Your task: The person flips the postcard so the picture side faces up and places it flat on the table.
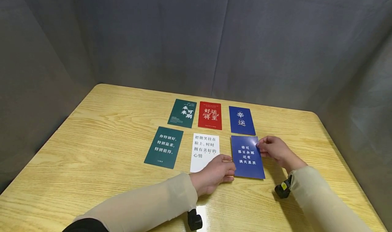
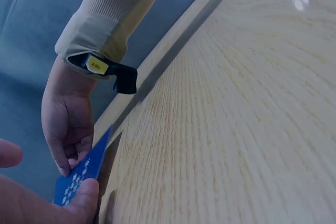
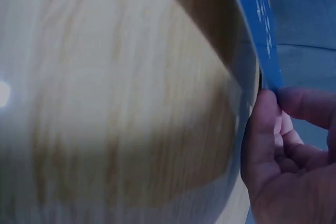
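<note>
A blue card [image 1: 247,167] with white Chinese characters is tilted up a little from the wooden table, its shadow showing in the right wrist view. My right hand [image 1: 277,151] pinches its right edge between thumb [image 3: 262,129] and finger [image 3: 304,103]. At the card's left edge is my left hand [image 1: 214,172], its fingers apart and loosely bent. One left fingertip [image 2: 86,195] overlaps the card in the left wrist view. The left hand also covers the lower right corner of a white card [image 1: 202,162] with black characters.
Behind lie a dark green card [image 1: 177,119], a red card [image 1: 209,123] and another blue card [image 1: 245,128] in a row. A second green card [image 1: 159,153] lies left of the white one. Grey cloth [image 1: 159,48] surrounds the table [image 1: 92,140] at its back and sides.
</note>
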`<move>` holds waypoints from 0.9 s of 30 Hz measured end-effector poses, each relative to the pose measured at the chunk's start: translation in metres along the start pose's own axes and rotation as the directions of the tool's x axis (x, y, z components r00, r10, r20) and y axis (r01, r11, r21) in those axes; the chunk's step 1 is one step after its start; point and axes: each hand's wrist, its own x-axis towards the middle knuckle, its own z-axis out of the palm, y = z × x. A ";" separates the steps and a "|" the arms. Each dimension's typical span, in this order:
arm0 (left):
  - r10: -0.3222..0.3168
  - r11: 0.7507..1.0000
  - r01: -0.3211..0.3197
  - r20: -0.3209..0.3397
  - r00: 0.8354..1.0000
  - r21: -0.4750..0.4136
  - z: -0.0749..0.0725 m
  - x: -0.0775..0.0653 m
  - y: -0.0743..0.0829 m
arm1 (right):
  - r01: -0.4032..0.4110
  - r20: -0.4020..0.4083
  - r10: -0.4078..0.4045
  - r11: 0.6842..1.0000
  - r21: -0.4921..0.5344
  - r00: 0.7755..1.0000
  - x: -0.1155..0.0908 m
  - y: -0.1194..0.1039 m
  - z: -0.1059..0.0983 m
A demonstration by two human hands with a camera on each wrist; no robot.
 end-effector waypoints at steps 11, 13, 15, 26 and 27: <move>-0.010 1.000 0.010 0.024 1.000 0.025 0.002 -0.002 -0.001 | -0.019 -0.087 0.005 0.988 -0.154 0.996 -0.004 0.002 0.009; 0.012 0.999 -0.014 0.050 0.999 0.049 -0.001 -0.006 0.002 | -0.029 -0.102 0.011 0.985 -0.171 0.995 -0.005 0.002 0.011; 0.059 0.994 -0.066 0.075 0.995 0.090 -0.010 -0.013 0.012 | -0.032 -0.106 0.015 0.986 -0.166 0.994 -0.006 0.002 0.010; 0.514 0.518 -0.316 0.006 0.858 0.795 -0.165 -0.040 0.131 | 0.196 -0.106 -0.353 0.716 -0.670 0.930 -0.009 -0.005 -0.058; 0.537 0.435 -0.273 -0.005 0.843 0.858 -0.182 -0.040 0.140 | 0.211 -0.085 -0.381 0.668 -0.713 0.921 -0.007 -0.004 -0.065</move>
